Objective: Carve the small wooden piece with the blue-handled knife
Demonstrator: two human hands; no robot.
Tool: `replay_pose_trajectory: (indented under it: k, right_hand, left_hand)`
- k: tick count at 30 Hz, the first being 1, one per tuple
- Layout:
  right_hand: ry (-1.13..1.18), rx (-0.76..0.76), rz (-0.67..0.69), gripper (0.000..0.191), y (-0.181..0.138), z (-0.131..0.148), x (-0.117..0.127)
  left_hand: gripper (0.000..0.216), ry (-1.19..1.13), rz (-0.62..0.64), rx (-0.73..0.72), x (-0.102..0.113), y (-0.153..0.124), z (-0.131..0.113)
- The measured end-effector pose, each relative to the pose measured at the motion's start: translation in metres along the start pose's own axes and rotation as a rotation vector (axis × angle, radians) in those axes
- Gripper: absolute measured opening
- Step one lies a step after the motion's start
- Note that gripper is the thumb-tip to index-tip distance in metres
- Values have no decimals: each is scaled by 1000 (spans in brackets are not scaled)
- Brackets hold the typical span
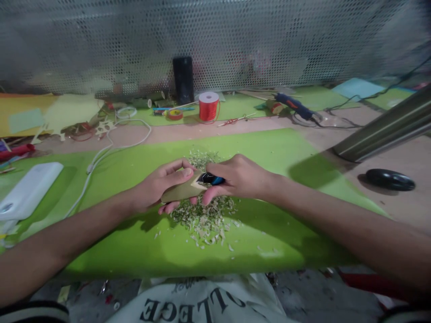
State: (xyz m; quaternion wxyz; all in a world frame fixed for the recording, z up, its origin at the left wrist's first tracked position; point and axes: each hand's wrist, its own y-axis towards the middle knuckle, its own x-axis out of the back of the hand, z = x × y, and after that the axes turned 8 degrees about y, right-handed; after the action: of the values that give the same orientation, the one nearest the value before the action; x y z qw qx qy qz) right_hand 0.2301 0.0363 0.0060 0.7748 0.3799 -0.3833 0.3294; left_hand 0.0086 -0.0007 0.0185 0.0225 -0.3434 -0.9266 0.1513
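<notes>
My left hand [168, 181] is closed around a tan-green piece of bamboo [178, 193], held slightly tilted with its pale cut end to the right. In my right hand [232, 179] is a black-and-blue cutter [211, 179], which meets the pale cut end. The fingers hide most of the cutter, and its blade is hard to make out. A heap of pale and greenish shavings [208, 220] lies below both hands on a bright green mat [134, 251].
A white power bank [32, 190] with a white cable [88, 181] lies at left. Behind are a red thread spool [208, 107], a dark phone [183, 80] standing upright, and a blue glue gun [294, 106]. A metal post [380, 125] and a black mouse [390, 179] are at right.
</notes>
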Motion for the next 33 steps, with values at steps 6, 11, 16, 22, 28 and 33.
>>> replay_pose_trajectory:
  k: [6,11,16,22,28,33]
  right_hand:
    - [-178,1,62,75,-2,4,2]
    - [-271,-28,121,75,-2,8,0]
    - [-218,3,124,80,-4,11,-4]
    - [-181,-1,114,78,-3,12,-2]
    - [-220,9,95,73,-2,12,6]
    - [-239,-30,71,70,-2,10,7]
  left_hand:
    - [19,-5,-40,53,-2,0,-1]
    - [24,6,-58,115,-1,1,0]
    - [24,-16,-14,120,-4,-1,-3]
    - [28,-67,13,78,-5,1,2]
    - [27,-22,-9,26,-2,2,3]
    - [26,32,-130,-13,-4,1,3]
